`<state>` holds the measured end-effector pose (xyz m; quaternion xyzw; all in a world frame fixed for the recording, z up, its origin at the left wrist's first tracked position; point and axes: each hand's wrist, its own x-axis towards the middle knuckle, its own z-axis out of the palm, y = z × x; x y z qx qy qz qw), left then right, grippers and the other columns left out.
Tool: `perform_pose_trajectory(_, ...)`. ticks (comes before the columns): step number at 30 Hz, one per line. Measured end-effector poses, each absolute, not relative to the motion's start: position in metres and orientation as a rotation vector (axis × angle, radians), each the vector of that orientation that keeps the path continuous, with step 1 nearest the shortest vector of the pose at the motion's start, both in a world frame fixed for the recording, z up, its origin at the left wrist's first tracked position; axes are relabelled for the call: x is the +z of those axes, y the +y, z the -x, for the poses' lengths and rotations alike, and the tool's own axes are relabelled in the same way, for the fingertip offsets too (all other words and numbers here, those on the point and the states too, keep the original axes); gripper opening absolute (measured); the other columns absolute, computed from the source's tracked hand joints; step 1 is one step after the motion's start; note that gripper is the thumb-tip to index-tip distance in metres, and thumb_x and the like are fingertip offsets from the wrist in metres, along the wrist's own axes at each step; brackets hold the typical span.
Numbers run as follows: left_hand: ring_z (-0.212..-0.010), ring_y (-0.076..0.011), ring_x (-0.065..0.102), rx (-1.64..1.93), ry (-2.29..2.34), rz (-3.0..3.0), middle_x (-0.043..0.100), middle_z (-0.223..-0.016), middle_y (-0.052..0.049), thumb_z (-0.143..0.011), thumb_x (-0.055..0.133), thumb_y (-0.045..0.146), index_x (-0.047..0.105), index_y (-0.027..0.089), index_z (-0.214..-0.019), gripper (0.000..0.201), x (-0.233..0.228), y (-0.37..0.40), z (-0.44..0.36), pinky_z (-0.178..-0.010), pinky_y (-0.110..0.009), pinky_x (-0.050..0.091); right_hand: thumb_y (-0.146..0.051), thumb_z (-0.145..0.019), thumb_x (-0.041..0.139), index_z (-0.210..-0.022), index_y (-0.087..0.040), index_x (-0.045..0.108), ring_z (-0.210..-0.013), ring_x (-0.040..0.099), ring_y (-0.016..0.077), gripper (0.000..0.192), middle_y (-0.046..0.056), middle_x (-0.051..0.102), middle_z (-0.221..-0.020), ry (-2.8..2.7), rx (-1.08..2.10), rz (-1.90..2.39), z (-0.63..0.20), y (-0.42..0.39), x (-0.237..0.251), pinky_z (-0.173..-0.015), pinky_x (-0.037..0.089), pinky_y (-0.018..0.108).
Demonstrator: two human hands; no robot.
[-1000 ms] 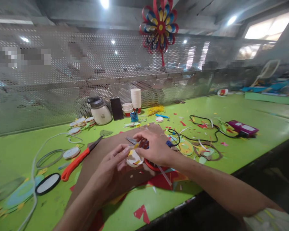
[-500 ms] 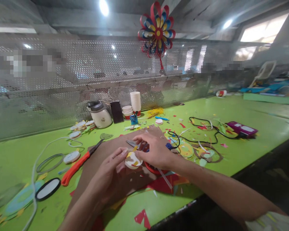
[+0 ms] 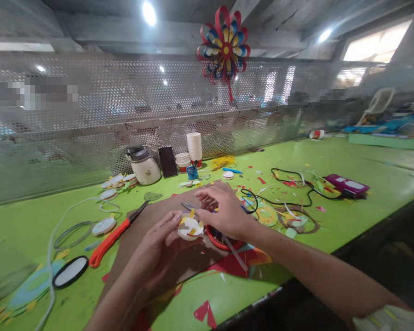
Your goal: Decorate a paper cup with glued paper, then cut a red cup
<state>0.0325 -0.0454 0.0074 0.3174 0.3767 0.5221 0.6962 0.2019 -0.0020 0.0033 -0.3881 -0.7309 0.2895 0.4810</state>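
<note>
My left hand [image 3: 167,232] is closed around the edge of a shallow white paper cup bottom [image 3: 189,229], tilted so that its inside shows. Small yellow paper tabs [image 3: 192,213] stick up from its rim, and another lies across it. My right hand [image 3: 224,209] meets the cup bottom from the right, thumb and finger pinched at a yellow tab; its other fingers are curled above. Behind the hands, grey blades [image 3: 187,205] lie on a brown board [image 3: 138,248]. A red-orange ring-shaped object [image 3: 215,240] sits partly hidden under my right hand.
Orange-handled scissors [image 3: 110,241] and a black-rimmed white oval [image 3: 71,271] lie left. A jug [image 3: 145,168], phone [image 3: 167,162] and stacked cups [image 3: 194,146] stand at the back. A black cord [image 3: 279,202] runs to a purple box [image 3: 347,184] on the right, amid paper scraps.
The cup bottom has turned slightly, showing more of its inside. My right hand has shifted a little, its upper fingers lifting, and more of the red-orange ring shows.
</note>
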Motion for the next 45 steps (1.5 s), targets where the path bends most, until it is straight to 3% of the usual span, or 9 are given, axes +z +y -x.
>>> perform_pose_trajectory(4, -0.080, -0.0289, 0.073, 1.086, 0.851, -0.698, 0.074, -0.098, -0.015, -0.085, 0.062, 0.023, 0.066, 0.014, -0.103, 0.021, 0.006, -0.043, -0.025, -0.077, -0.049, 0.060, -0.023, -0.079, 0.062, -0.103, -0.015, 0.065, -0.079, 0.062, 0.0157, 0.025, 0.008, 0.065, -0.095, -1.662, 0.718, 0.959, -0.215, 0.008, 0.002, -0.072, 0.054, 0.030)
perform_pose_trajectory(10, -0.082, -0.0242, 0.073, 1.269, 0.874, -0.644, 0.074, -0.097, -0.011, -0.081, 0.066, 0.015, 0.066, 0.013, -0.098, 0.017, 0.004, -0.043, -0.022, -0.080, -0.043, 0.061, -0.027, -0.084, 0.057, -0.090, -0.016, 0.067, -0.075, 0.061, 0.0148, 0.016, 0.005, 0.067, -0.082, -1.629, 0.769, 0.899, -0.219, 0.018, -0.006, -0.071, 0.050, 0.028)
perform_pose_trajectory(14, -0.082, -0.0247, 0.073, 1.333, 0.874, -0.671, 0.073, -0.101, -0.012, -0.080, 0.067, 0.013, 0.068, 0.012, -0.100, 0.020, 0.004, -0.041, -0.019, -0.078, -0.043, 0.062, -0.032, -0.087, 0.054, -0.079, -0.016, 0.066, -0.067, 0.057, 0.0133, 0.021, 0.002, 0.065, -0.072, -1.704, 0.884, 0.865, -0.212, 0.007, -0.005, -0.064, 0.047, 0.027)
perform_pose_trajectory(19, -0.086, -0.0293, 0.073, 1.379, 0.859, -0.700, 0.074, -0.101, -0.015, -0.078, 0.068, 0.014, 0.067, 0.011, -0.111, 0.033, 0.003, -0.041, -0.015, -0.078, -0.044, 0.061, -0.034, -0.088, 0.054, -0.081, -0.016, 0.067, -0.062, 0.053, 0.0124, 0.023, 0.001, 0.063, -0.070, -1.769, 0.937, 0.814, -0.206, -0.005, -0.007, -0.059, 0.044, 0.026)
perform_pose_trajectory(23, -0.091, -0.0277, 0.072, 1.390, 0.786, -0.752, 0.073, -0.109, -0.014, -0.076, 0.071, 0.016, 0.066, 0.013, -0.117, 0.041, 0.001, -0.043, -0.016, -0.084, -0.039, 0.059, -0.033, -0.087, 0.056, -0.082, -0.015, 0.068, -0.060, 0.053, 0.0124, 0.021, 0.001, 0.062, -0.068, -1.783, 0.982, 0.801, -0.203, -0.009, -0.011, -0.058, 0.043, 0.027)
perform_pose_trajectory(30, -0.090, -0.0315, 0.071, 1.351, 0.702, -0.890, 0.074, -0.107, -0.016, -0.072, 0.076, 0.021, 0.068, 0.013, -0.115, 0.044, 0.000, -0.043, -0.020, -0.088, -0.044, 0.056, -0.048, -0.088, 0.056, -0.079, -0.016, 0.061, -0.057, 0.057, 0.0105, 0.034, 0.001, 0.061, -0.068, -1.678, 1.331, 0.683, -0.199, -0.011, -0.014, -0.057, 0.050, 0.025)
perform_pose_trajectory(33, -0.090, -0.0296, 0.072, 1.383, 0.699, -0.901, 0.074, -0.109, -0.014, -0.070, 0.077, 0.018, 0.071, 0.015, -0.111, 0.042, 0.000, -0.045, -0.021, -0.087, -0.040, 0.056, -0.048, -0.086, 0.060, -0.085, -0.016, 0.063, -0.055, 0.057, 0.0097, 0.033, 0.000, 0.061, -0.068, -1.644, 1.401, 0.678, -0.199, -0.011, -0.013, -0.056, 0.051, 0.025)
perform_pose_trajectory(37, -0.089, -0.0252, 0.072, 1.378, 0.677, -0.908, 0.074, -0.109, -0.013, -0.074, 0.074, 0.016, 0.072, 0.016, -0.109, 0.035, 0.000, -0.048, -0.023, -0.088, -0.034, 0.055, -0.047, -0.083, 0.064, -0.090, -0.014, 0.066, -0.053, 0.055, 0.0093, 0.033, -0.001, 0.061, -0.067, -1.627, 1.356, 0.646, -0.198, -0.012, -0.012, -0.055, 0.050, 0.025)
perform_pose_trajectory(45, -0.112, -0.0285, 0.064, 1.280, 0.716, -0.987, 0.071, -0.120, -0.013, -0.075, 0.075, 0.017, 0.070, 0.016, -0.114, 0.039, 0.000, -0.049, -0.023, -0.098, -0.033, 0.049, -0.044, -0.083, 0.062, -0.075, -0.015, 0.067, -0.048, 0.053, 0.0110, 0.031, 0.000, 0.062, -0.061, -1.654, 1.034, 0.809, -0.193, -0.012, -0.016, -0.048, 0.044, 0.024)
